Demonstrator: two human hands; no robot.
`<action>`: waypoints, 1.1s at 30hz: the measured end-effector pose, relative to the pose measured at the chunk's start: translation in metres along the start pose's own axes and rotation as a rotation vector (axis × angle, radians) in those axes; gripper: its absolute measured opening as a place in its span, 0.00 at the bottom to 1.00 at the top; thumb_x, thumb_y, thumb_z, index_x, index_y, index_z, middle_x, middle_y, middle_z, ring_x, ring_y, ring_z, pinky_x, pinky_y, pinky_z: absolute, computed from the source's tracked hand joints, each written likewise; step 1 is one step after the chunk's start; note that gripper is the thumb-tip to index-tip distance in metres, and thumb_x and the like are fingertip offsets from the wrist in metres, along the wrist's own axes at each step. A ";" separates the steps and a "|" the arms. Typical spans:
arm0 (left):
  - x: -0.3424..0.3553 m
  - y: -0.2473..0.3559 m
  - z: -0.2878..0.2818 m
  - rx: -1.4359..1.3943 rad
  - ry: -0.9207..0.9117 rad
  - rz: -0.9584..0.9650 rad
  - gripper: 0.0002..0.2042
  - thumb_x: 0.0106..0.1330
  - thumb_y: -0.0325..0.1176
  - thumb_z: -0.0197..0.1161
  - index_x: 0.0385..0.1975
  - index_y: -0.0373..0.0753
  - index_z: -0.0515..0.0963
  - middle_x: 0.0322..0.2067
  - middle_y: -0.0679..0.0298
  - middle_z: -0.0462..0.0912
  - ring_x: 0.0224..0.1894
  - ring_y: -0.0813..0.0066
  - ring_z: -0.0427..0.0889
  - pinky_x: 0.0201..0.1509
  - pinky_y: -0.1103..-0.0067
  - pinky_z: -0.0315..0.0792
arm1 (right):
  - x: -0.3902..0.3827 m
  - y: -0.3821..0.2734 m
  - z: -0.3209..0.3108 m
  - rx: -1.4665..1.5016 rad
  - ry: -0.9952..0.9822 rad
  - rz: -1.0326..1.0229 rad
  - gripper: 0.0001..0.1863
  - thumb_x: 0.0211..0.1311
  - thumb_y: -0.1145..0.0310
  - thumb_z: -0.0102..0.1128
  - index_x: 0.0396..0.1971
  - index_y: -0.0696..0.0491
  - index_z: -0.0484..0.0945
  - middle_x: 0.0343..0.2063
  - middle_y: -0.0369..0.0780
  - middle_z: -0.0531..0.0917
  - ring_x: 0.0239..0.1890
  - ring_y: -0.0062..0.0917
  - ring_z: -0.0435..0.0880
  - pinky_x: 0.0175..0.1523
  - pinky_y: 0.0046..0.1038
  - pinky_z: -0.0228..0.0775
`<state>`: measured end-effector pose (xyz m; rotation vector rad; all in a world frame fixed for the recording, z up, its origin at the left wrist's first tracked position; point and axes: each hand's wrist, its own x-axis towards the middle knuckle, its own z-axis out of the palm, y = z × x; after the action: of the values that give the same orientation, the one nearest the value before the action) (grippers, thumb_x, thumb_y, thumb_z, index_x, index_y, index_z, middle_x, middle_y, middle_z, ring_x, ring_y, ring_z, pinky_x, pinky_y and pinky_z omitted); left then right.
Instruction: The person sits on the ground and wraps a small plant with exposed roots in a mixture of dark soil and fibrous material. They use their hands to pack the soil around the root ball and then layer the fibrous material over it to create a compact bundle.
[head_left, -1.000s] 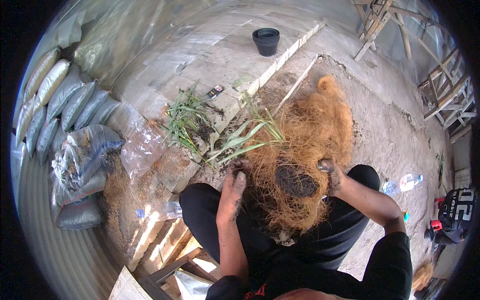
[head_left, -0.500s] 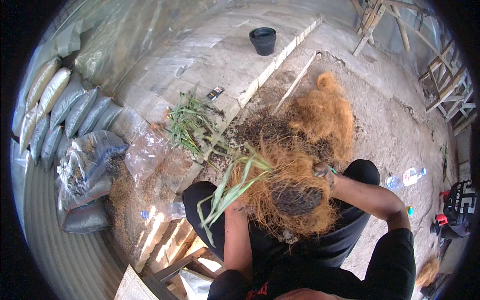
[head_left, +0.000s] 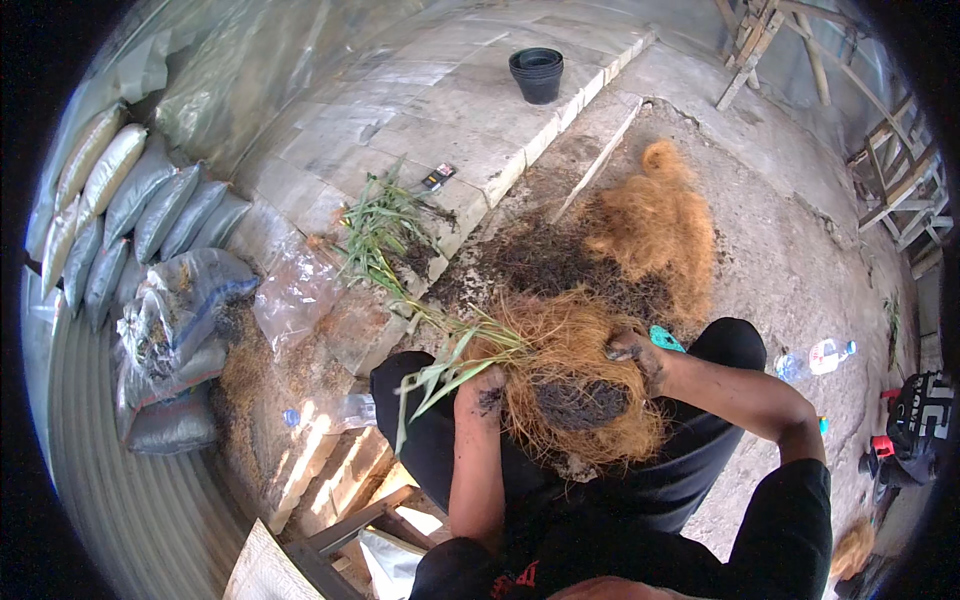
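Between my knees lies a shaggy bundle of brown coconut fibre (head_left: 565,330), with a patch of dark soil (head_left: 580,403) showing in its near side. Long green leaves of a plant (head_left: 440,378) stick out of the bundle toward the left. My left hand (head_left: 483,388), smudged with soil, is closed on the bundle's left edge beside the leaves. At the right edge, my right hand (head_left: 640,358) has its dirty fingers curled into the fibre. The plant's roots are hidden inside.
Ahead lie a heap of loose fibre (head_left: 665,230) and dark soil (head_left: 545,260). Cut leafy plants (head_left: 385,225) rest on the ledge at left, near stacked black pots (head_left: 537,76). Filled sacks (head_left: 130,190) line the left wall. Plastic bottles (head_left: 815,358) lie at right.
My left hand has come into clearer sight at the bundle's left edge. The leaves have shifted and bunched closer to it. My right hand has moved slightly left on the fibre.
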<state>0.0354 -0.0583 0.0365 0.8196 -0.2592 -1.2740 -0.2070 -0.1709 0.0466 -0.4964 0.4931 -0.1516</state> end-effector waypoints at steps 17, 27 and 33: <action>-0.021 0.024 0.033 0.437 -0.410 0.118 0.41 0.43 0.43 0.72 0.58 0.32 0.61 0.53 0.56 0.70 0.56 0.61 0.69 0.59 0.69 0.64 | 0.001 -0.009 0.018 -0.058 0.232 0.159 0.31 0.54 0.48 0.56 0.56 0.47 0.67 0.51 0.38 0.74 0.51 0.32 0.74 0.55 0.45 0.65; 0.004 0.001 -0.022 0.454 -0.111 -0.013 0.30 0.50 0.42 0.71 0.50 0.35 0.69 0.43 0.57 0.77 0.45 0.69 0.77 0.49 0.79 0.70 | -0.001 -0.020 0.043 -0.191 0.335 0.193 0.30 0.56 0.47 0.53 0.56 0.47 0.67 0.53 0.39 0.73 0.52 0.32 0.73 0.55 0.46 0.65; -0.026 0.018 0.058 0.413 0.160 0.155 0.24 0.60 0.40 0.63 0.52 0.33 0.68 0.45 0.57 0.76 0.46 0.64 0.77 0.55 0.71 0.70 | -0.009 -0.034 0.069 -0.019 0.207 0.009 0.24 0.60 0.50 0.49 0.52 0.48 0.72 0.47 0.38 0.78 0.47 0.31 0.78 0.51 0.43 0.70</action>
<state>0.0059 -0.0560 0.0954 1.2238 -0.4569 -1.0156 -0.1817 -0.1686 0.1200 -0.4998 0.7001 -0.1908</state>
